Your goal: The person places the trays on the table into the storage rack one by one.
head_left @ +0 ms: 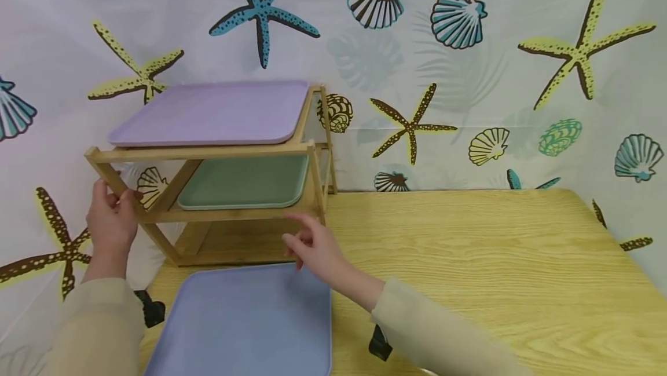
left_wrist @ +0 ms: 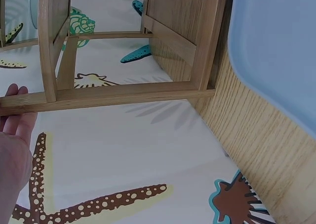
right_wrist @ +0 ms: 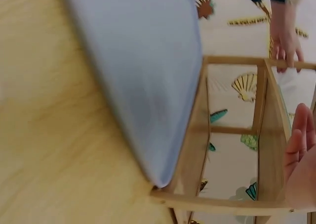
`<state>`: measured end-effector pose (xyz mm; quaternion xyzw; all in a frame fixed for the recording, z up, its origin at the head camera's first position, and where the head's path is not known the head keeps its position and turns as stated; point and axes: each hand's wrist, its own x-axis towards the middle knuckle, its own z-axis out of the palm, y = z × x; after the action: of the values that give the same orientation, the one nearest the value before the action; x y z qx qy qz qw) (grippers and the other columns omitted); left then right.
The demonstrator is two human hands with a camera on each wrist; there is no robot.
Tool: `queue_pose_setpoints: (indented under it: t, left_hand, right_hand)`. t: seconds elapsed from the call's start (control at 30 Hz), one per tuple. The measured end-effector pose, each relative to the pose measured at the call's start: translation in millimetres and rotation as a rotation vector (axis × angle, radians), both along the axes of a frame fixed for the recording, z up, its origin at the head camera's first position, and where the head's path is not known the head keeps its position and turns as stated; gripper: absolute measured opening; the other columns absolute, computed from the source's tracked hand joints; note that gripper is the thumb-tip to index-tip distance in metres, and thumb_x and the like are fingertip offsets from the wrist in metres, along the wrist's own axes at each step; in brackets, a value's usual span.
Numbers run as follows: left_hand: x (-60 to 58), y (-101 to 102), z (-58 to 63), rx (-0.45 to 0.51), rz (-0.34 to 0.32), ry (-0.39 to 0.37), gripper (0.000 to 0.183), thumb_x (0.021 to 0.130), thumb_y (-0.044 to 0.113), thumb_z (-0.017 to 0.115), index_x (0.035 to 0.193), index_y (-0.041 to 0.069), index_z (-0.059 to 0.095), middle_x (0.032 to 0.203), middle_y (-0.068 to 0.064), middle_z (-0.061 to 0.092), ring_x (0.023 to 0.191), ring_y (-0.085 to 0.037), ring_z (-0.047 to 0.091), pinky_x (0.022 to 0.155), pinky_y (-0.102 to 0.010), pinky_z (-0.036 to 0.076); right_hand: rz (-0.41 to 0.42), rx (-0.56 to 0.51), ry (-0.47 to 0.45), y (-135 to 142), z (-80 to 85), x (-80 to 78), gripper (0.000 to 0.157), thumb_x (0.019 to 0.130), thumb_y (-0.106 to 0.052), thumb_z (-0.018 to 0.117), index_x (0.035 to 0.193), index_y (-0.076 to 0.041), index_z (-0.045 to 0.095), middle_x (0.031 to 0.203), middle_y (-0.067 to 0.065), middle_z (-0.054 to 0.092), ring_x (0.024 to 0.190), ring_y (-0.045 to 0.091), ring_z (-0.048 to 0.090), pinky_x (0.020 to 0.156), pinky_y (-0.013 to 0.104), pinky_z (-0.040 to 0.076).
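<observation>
A three-tier wooden rack (head_left: pixel 208 214) stands at the back left of the table. Fingers and thumb of my left hand (head_left: pixel 111 216) grip its front left upright, between the top and middle tiers. On top lies a lilac tray (head_left: pixel 213 112); a green tray (head_left: pixel 247 180) occupies the middle tier. My right hand (head_left: pixel 320 248) is near the right end of the middle tier's front edge, holding nothing, its index finger extended and the others loosely bent. Beneath that hand a blue tray (head_left: pixel 250 318) lies on the table, its far edge close to the rack's foot.
The wood-grain table (head_left: pixel 469 272) stretches away to the right. Behind and to the left hangs a white cloth (head_left: pixel 365 63) printed with starfish and shells. The bottom tier (head_left: pixel 245 243) of the rack carries no tray. Dark straps show at both wrists.
</observation>
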<state>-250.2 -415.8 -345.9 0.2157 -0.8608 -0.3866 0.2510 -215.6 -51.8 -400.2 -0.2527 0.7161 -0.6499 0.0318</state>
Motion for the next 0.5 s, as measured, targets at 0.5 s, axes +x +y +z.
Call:
queue_pose_setpoints:
  t: [0.5]
  left_hand:
    - [-2.7, -2.4, -2.4, 0.0, -0.002, -0.022, 0.046, 0.104, 0.028, 0.035, 0.15, 0.024, 0.029, 0.125, -0.017, 0.059, 0.117, -0.031, 0.057, 0.092, -0.043, 0.043]
  right_hand:
    - [0.18, 0.296, -0.042, 88.8, -51.3, 38.9, 0.049, 0.096, -0.016, 0.062, 0.14, -0.006, 0.043, 0.092, 0.001, 0.058, 0.073, 0.031, 0.064, 0.06, 0.026, 0.048]
